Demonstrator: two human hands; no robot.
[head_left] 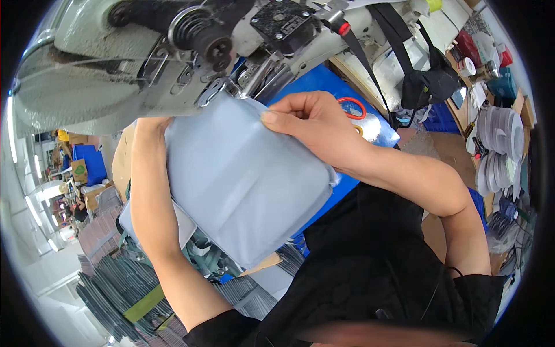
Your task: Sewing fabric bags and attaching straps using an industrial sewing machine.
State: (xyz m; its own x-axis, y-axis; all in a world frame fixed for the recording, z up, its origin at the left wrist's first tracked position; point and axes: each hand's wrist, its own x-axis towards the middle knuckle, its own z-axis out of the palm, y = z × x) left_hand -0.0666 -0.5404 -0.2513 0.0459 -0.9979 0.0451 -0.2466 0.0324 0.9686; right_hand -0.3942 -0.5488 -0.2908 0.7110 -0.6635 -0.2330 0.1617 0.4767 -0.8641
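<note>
A light grey-blue fabric panel (243, 173) with rounded corners lies tilted under the head of an industrial sewing machine (98, 87). Its upper edge reaches the metal parts around the needle area (217, 92). My right hand (309, 118) is closed, pinching the panel's upper right edge between thumb and fingers. On the other side, my left hand (154, 124) goes behind the machine head at the panel's left edge, so its fingers are hidden.
Red-handled scissors (351, 109) lie on a blue surface (324, 81) beyond my right hand. Stacks of dark flat pieces (115, 289) stand at lower left. Rolls of pale tape (500, 133) are piled at the right. A black strap (367, 58) hangs by the machine.
</note>
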